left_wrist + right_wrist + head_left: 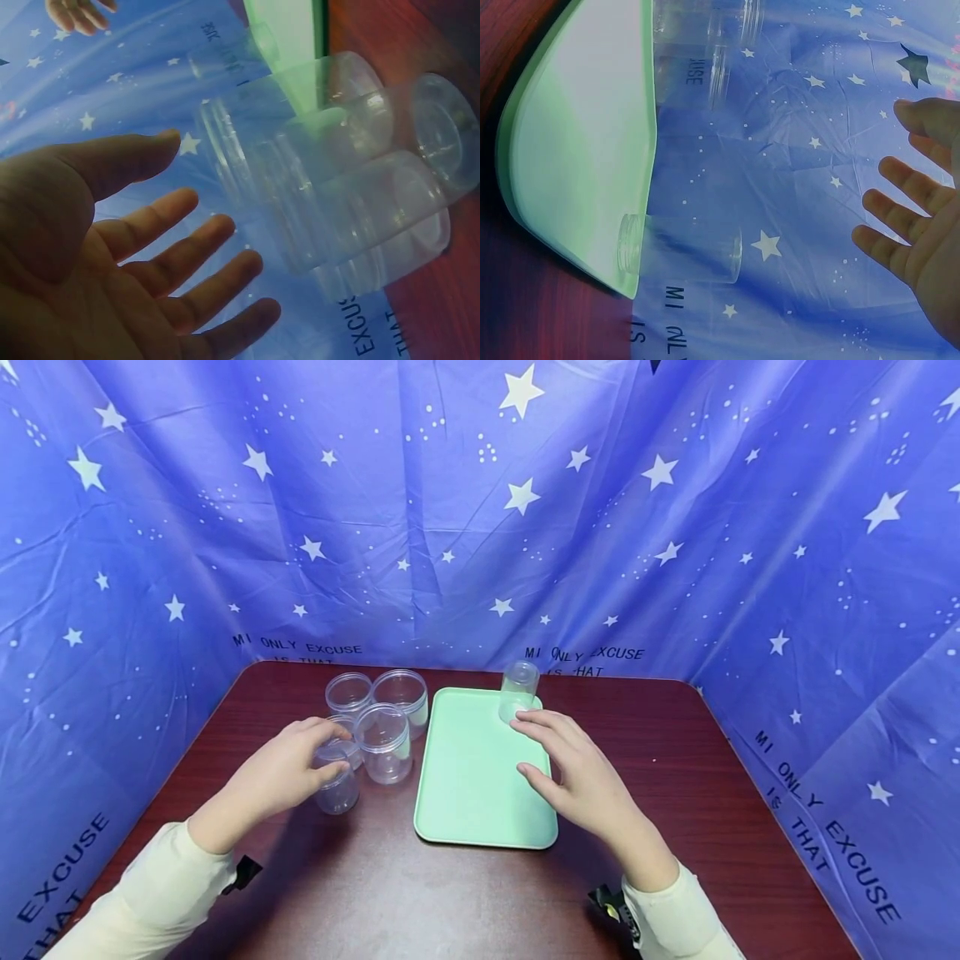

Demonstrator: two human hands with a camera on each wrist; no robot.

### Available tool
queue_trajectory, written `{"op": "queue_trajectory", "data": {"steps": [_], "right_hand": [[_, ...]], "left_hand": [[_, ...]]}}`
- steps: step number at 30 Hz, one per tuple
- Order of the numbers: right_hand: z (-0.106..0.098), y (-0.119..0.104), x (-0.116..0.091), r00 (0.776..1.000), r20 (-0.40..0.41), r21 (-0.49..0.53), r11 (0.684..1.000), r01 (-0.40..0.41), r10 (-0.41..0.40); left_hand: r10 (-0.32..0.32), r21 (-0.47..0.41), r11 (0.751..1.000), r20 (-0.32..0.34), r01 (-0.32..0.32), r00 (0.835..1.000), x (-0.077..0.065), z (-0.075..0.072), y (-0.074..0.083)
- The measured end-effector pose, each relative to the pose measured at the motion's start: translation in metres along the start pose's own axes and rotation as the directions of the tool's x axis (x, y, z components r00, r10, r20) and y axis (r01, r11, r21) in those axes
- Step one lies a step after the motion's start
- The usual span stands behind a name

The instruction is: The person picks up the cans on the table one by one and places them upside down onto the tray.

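My left hand (281, 768) is held over the nearest clear plastic jar (339, 795), its fingers spread and relaxed. The left wrist view shows space between those fingers and the clustered jars. Close by stand a taller clear jar (384, 752), a wide clear jar (408, 697) and others, mouths up. On the far right corner of the pale green tray (480, 777), one clear jar (519, 685) rests upside down, its threaded rim on the tray in the right wrist view. My right hand (585, 777) hovers over the tray's right edge, fingers extended, holding nothing.
All of this sits on a dark red wooden table (660, 793). A blue curtain (420, 527) with white stars and black lettering encloses the back and both sides, right up to the table's edges.
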State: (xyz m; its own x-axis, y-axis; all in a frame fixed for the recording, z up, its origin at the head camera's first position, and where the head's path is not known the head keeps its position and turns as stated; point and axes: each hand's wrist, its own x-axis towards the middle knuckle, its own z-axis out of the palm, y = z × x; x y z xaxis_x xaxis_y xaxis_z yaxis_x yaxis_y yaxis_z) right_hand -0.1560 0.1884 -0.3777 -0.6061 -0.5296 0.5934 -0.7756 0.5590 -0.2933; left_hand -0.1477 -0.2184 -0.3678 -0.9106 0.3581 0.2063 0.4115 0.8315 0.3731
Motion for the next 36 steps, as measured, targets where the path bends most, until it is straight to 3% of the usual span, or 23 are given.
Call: {"op": "queue_trajectory", "data": {"steps": [12,36], "right_hand": [[0.0,0.001,0.0,1.0,-0.005,-0.007,1.0,0.007,-0.007],[0.0,0.001,0.0,1.0,-0.008,-0.001,1.0,0.006,-0.006]], "left_hand": [[-0.044,0.048,0.998,0.055,0.041,0.997,0.004,0.012,-0.006],[-0.014,0.112,0.994,0.104,0.002,0.994,0.007,0.018,-0.006]]}}
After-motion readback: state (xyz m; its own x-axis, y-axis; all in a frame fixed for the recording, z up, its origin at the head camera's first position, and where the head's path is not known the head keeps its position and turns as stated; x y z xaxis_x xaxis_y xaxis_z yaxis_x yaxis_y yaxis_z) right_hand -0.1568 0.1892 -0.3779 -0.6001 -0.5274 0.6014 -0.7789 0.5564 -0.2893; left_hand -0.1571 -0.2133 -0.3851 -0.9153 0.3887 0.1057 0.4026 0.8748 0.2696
